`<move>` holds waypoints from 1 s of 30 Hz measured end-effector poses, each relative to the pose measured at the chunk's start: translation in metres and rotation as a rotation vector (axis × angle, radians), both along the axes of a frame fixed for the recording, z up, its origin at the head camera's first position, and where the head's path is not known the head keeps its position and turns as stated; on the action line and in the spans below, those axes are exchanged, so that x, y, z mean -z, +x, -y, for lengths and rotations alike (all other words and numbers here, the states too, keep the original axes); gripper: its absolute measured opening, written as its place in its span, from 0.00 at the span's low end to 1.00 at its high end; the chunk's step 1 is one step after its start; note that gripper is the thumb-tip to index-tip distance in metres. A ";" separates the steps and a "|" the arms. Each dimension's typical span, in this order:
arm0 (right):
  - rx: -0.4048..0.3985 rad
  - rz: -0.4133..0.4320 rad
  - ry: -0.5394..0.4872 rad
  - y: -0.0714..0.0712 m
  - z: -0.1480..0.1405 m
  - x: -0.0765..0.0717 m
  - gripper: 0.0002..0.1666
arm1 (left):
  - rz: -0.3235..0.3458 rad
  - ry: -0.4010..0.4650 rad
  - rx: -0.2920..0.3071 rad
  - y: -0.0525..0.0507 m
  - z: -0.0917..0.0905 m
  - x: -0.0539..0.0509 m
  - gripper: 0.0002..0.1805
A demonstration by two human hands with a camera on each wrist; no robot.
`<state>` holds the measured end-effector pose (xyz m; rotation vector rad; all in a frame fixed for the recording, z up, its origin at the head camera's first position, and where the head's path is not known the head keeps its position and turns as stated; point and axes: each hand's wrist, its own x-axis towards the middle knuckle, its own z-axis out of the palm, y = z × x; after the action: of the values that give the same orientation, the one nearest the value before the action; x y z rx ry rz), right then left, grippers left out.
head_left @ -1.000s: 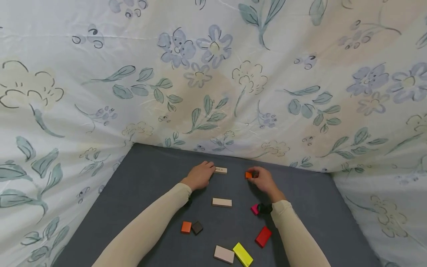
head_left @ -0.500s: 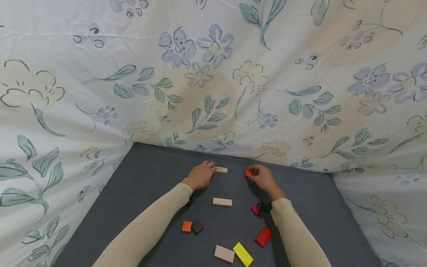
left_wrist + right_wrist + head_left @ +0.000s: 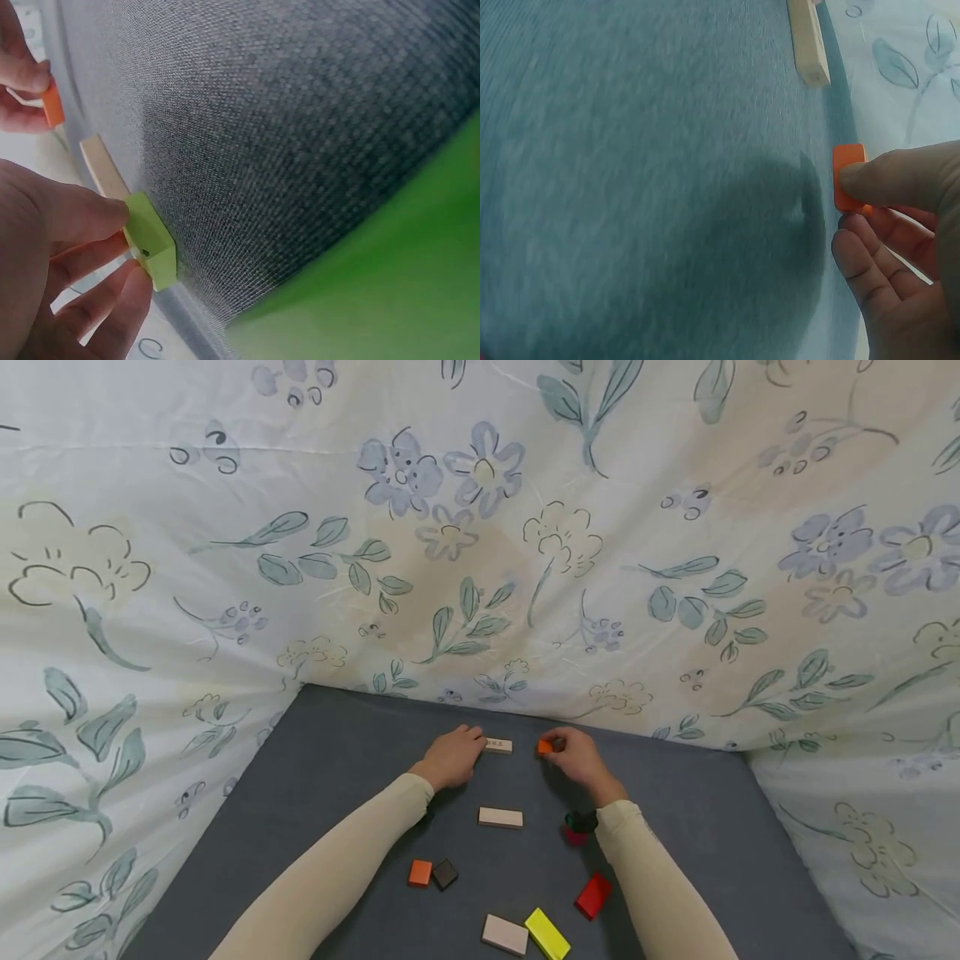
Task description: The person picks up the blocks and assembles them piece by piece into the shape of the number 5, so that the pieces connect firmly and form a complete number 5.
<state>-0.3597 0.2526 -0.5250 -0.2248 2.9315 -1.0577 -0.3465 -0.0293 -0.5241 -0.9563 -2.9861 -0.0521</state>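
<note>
My left hand [image 3: 452, 755] pinches a small lime-green block [image 3: 150, 236] between thumb and fingers; in the head view the hand hides it. Right beside the green block lies a pale wooden block [image 3: 498, 746] with printed marks, flat near the back of the table. My right hand [image 3: 580, 755] holds a small orange block [image 3: 848, 177], thumb on one face and fingers behind. The orange block is a short way to the right of the wooden block and apart from it.
Nearer on the dark grey table [image 3: 360, 727] lie a second pale block [image 3: 500, 817], an orange block [image 3: 420, 873], a dark block [image 3: 445, 874], a red block [image 3: 593, 896], a yellow block [image 3: 547, 934] and a pinkish block [image 3: 505, 935]. Floral cloth [image 3: 465, 560] stands behind.
My right hand has moved left with the orange block, closer to the wooden block, and its wrist now partly covers a pinkish-red block. The left hand has stayed in place.
</note>
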 end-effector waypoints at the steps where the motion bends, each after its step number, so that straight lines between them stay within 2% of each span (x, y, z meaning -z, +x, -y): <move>1: -0.007 -0.002 -0.003 -0.001 0.002 0.000 0.16 | 0.001 0.000 -0.002 0.000 0.000 0.000 0.24; 8: -0.043 -0.017 0.015 -0.004 0.018 -0.001 0.16 | 0.022 0.025 -0.018 -0.001 -0.002 -0.002 0.23; 17: -0.063 -0.011 0.040 -0.004 0.036 0.006 0.16 | 0.042 0.043 -0.024 -0.004 0.001 -0.002 0.22; 24: -0.051 -0.006 0.048 -0.005 0.042 0.012 0.15 | 0.062 0.046 -0.031 -0.002 -0.001 -0.002 0.23; 30: -0.052 -0.017 0.051 -0.004 0.045 0.011 0.15 | 0.069 0.031 -0.041 -0.002 -0.004 -0.003 0.24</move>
<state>-0.3641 0.2075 -0.5361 -0.3086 2.9453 -0.9781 -0.3487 -0.0254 -0.5207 -0.9080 -3.0571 -0.1333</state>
